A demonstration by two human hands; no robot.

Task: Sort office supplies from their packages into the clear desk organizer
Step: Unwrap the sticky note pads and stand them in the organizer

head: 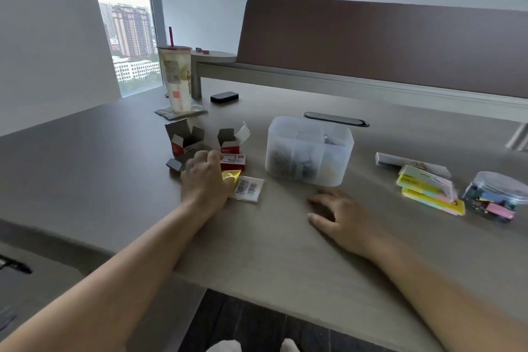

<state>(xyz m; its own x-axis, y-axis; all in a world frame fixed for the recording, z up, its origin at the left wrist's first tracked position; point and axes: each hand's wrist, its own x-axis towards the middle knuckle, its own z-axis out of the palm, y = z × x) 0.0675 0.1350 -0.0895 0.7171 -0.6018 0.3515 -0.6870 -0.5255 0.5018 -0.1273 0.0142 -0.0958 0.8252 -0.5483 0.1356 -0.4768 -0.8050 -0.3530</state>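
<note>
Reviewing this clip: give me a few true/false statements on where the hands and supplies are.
1. The left hand is among the small red boxes. True.
2. The right hand holds the sticky notes. False: it rests flat on the desk, empty.
3. The clear organizer is empty. False: some compartments already hold items.
4. The round jar stands right of the sticky notes. True.

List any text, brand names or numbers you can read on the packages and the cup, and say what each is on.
No text reads clearly in this view.
Small white packet with a barcode: print and barcode digits too blurred.
Red-and-white cardboard boxes: label marks too small.
Tall clear plastic drink cup: stickers and a square code, unreadable.
Long white box and yellow sticky-note packs: printing blurred.
</note>
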